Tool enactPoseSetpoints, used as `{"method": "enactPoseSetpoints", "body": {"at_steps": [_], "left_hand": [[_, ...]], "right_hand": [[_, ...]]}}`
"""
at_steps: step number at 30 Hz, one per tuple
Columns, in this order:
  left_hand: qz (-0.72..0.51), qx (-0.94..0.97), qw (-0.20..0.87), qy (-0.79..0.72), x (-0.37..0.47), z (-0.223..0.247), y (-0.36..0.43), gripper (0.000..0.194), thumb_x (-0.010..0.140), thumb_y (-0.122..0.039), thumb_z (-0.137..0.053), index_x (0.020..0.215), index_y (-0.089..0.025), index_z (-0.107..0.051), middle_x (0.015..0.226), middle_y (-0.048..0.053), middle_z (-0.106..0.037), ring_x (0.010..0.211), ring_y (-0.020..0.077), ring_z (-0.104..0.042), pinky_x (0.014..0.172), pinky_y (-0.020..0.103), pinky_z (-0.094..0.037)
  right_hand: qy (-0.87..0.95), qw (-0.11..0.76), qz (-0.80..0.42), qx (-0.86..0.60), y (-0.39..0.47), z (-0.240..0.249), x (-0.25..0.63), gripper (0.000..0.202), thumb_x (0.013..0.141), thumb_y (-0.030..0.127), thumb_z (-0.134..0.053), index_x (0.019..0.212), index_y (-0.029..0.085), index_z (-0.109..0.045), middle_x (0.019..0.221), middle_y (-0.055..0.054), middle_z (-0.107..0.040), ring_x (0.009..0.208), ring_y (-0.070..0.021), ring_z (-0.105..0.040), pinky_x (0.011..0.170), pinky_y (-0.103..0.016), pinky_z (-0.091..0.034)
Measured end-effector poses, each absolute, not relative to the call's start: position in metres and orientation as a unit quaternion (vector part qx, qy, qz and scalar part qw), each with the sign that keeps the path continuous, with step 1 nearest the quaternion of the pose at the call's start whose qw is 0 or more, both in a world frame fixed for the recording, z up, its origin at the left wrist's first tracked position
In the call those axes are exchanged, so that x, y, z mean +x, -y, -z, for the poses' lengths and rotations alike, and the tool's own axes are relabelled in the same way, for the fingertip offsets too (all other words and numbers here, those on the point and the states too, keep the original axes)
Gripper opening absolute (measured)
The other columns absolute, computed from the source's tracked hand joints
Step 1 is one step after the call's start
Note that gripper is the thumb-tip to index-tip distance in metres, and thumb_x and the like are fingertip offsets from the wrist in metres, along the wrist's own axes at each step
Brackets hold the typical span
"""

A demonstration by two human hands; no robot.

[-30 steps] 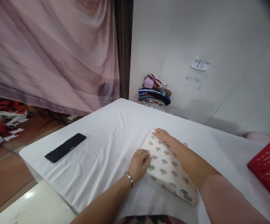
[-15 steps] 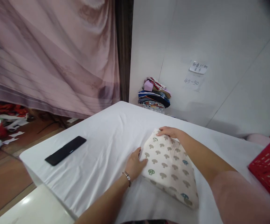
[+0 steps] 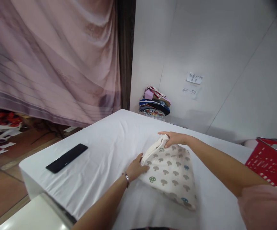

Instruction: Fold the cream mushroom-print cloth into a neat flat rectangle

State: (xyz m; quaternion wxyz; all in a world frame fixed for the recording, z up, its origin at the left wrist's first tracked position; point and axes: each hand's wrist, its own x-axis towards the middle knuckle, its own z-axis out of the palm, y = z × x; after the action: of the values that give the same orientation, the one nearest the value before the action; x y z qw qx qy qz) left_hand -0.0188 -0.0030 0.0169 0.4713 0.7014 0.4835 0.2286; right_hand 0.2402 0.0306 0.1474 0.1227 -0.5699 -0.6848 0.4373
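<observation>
A folded cream cloth with grey, green and blue mushroom prints [image 3: 170,172] lies on the white-covered table [image 3: 100,153]. My right hand [image 3: 175,138] grips its far corner, thumb on top and fingers over the far edge, and that corner is slightly lifted. At the cloth's left edge, my left hand [image 3: 137,166] pinches the layers between thumb and fingers. A bracelet circles my left wrist. Several white folded layers show along the left edge between the two hands.
A black flat slab [image 3: 66,158] lies on the table's left side. Folded garments [image 3: 154,102] are stacked behind the far edge by the wall. A red basket [image 3: 270,159] stands at the right. A pink curtain [image 3: 68,57] hangs at the left, above scraps on the tiled floor.
My right hand has closed around the far corner of the cloth and raised it. My left hand now grips the left edge, and the layers there show. The camera view has shifted slightly.
</observation>
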Motion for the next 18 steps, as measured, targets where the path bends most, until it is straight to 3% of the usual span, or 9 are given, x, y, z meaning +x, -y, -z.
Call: {"method": "enactPoseSetpoints", "body": {"at_steps": [4, 6, 10, 13, 15, 18], "left_hand": [[-0.169, 0.697, 0.573, -0.396, -0.022, -0.034, -0.007, 0.044, 0.064, -0.033, -0.064, 0.105, -0.017, -0.062, 0.098, 0.003, -0.07, 0.089, 0.022, -0.064, 0.075, 0.03, -0.05], [-0.167, 0.72, 0.554, -0.383, -0.022, -0.062, -0.018, 0.038, 0.064, -0.032, -0.064, 0.099, -0.015, -0.064, 0.093, 0.003, -0.07, 0.082, 0.0208, -0.064, 0.07, 0.028, -0.05], [-0.257, 0.819, 0.252, -0.447, -0.022, -0.156, -0.045, 0.027, 0.069, -0.03, -0.06, 0.091, -0.016, -0.063, 0.087, 0.003, -0.067, 0.08, 0.0204, -0.062, 0.071, 0.029, -0.046], [-0.311, 0.85, 0.024, -0.425, -0.023, -0.214, -0.057, 0.026, 0.075, -0.027, -0.054, 0.098, -0.017, -0.062, 0.096, 0.005, -0.063, 0.092, 0.0223, -0.058, 0.08, 0.032, -0.042], [-0.322, 0.854, -0.076, -0.402, -0.026, -0.222, -0.059, 0.029, 0.076, -0.02, -0.052, 0.104, -0.017, -0.059, 0.102, 0.008, -0.06, 0.099, 0.0247, -0.054, 0.086, 0.036, -0.039], [-0.319, 0.861, -0.133, -0.374, -0.032, -0.181, -0.053, 0.034, 0.076, -0.014, -0.051, 0.109, -0.017, -0.056, 0.109, 0.011, -0.056, 0.108, 0.0275, -0.048, 0.092, 0.042, -0.035]], "right_hand": [[0.723, 0.154, -0.38, -0.556, -0.014, -0.178, 0.245, 0.09, 0.054, 0.019, -0.075, 0.136, 0.029, -0.04, 0.132, -0.004, -0.051, 0.116, -0.0245, -0.05, 0.095, -0.035, -0.044], [0.734, 0.184, -0.333, -0.562, -0.013, -0.196, 0.251, 0.086, 0.054, 0.018, -0.075, 0.134, 0.026, -0.044, 0.13, -0.004, -0.053, 0.116, -0.0256, -0.05, 0.097, -0.037, -0.042], [0.73, 0.307, -0.272, -0.547, -0.019, -0.235, 0.267, 0.088, 0.058, 0.022, -0.073, 0.138, 0.022, -0.037, 0.117, -0.005, -0.06, 0.105, -0.0243, -0.056, 0.094, -0.038, -0.044], [0.744, 0.393, -0.166, -0.515, -0.018, -0.251, 0.273, 0.087, 0.061, 0.025, -0.072, 0.14, 0.022, -0.034, 0.115, -0.003, -0.059, 0.103, -0.0232, -0.057, 0.093, -0.038, -0.043], [0.759, 0.405, -0.08, -0.504, -0.012, -0.24, 0.272, 0.079, 0.065, 0.027, -0.07, 0.137, 0.022, -0.038, 0.118, -0.004, -0.058, 0.107, -0.0241, -0.055, 0.096, -0.038, -0.041], [0.776, 0.36, 0.012, -0.518, 0.001, -0.18, 0.267, 0.054, 0.073, 0.024, -0.059, 0.126, 0.021, -0.051, 0.123, -0.008, -0.056, 0.117, -0.0269, -0.048, 0.103, -0.043, -0.034]]}}
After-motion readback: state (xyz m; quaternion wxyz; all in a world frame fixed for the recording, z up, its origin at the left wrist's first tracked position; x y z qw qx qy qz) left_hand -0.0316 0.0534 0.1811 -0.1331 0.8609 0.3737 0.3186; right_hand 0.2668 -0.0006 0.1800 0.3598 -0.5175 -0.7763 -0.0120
